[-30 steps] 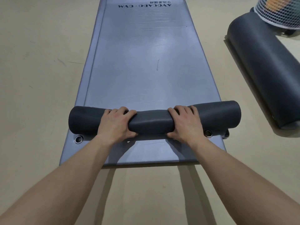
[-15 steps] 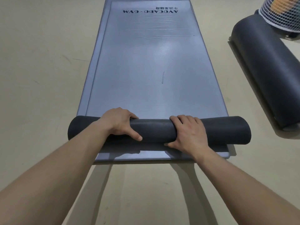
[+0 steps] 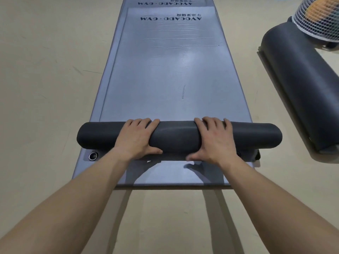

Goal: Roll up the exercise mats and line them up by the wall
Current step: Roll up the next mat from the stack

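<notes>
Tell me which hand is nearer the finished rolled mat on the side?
Right. The right hand grips the roll nearer the finished mat; the left hand grips farther left.

Grey exercise mat lying flat on the floor, lengthwise away from the viewer, with "AVOCADO - GYM" printed inverted at its far end. Its near end is wound into a dark roll lying crosswise over a second flat mat. At right, a fully rolled dark mat lies obliquely on the floor.

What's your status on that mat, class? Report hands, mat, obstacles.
Gripping the roll: left hand, right hand. Most of the mat flat ahead. Nothing on it; rolled mat and fan off to the right.
</notes>
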The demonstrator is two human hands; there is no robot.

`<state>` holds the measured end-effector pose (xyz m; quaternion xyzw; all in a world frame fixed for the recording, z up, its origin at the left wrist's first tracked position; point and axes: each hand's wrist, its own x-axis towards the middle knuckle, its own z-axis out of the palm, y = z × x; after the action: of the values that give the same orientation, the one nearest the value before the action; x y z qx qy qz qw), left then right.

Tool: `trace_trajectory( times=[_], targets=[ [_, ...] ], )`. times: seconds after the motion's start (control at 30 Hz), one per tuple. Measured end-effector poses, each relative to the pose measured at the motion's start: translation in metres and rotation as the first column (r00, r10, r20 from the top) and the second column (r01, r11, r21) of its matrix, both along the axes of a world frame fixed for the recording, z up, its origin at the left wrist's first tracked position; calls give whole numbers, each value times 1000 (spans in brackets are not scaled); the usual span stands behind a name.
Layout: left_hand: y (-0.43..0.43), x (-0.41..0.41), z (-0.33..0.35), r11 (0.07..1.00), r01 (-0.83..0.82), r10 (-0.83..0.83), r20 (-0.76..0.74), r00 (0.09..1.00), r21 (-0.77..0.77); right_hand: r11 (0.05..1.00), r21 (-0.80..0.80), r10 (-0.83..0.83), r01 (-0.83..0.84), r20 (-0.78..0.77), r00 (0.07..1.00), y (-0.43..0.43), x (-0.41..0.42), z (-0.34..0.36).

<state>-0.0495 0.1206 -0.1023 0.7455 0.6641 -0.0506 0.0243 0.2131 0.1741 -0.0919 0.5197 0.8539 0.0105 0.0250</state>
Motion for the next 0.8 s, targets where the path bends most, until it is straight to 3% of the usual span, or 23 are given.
trace_trajectory(
  times=[0.13,0.33,0.47,0.53,0.6,0.67,0.8],
  targets=[
    [6,0,10,998,-21,24,49,998,-55,995,-14,99,-98,178,979,12,2,0],
    [0,-6,26,979,-50,78,139,987,-197,974,-198,145,-108,182,972,11,-4,23],
    [-24,11,6,999,-15,14,14,1000,52,943,-327,116,-62,147,982,24,-5,33],
    [-31,22,-7,995,-22,27,-52,998,99,912,-407,115,-47,145,983,38,-10,35],
    [-21,23,-13,995,-54,56,-22,998,80,930,-363,120,-48,179,976,43,-11,25],
    [-3,16,-8,998,-59,57,64,996,19,975,-219,88,-42,203,975,34,-12,13],
    [29,4,3,991,-46,68,172,983,-129,999,16,31,-32,58,998,11,-13,-22]
  ],
)
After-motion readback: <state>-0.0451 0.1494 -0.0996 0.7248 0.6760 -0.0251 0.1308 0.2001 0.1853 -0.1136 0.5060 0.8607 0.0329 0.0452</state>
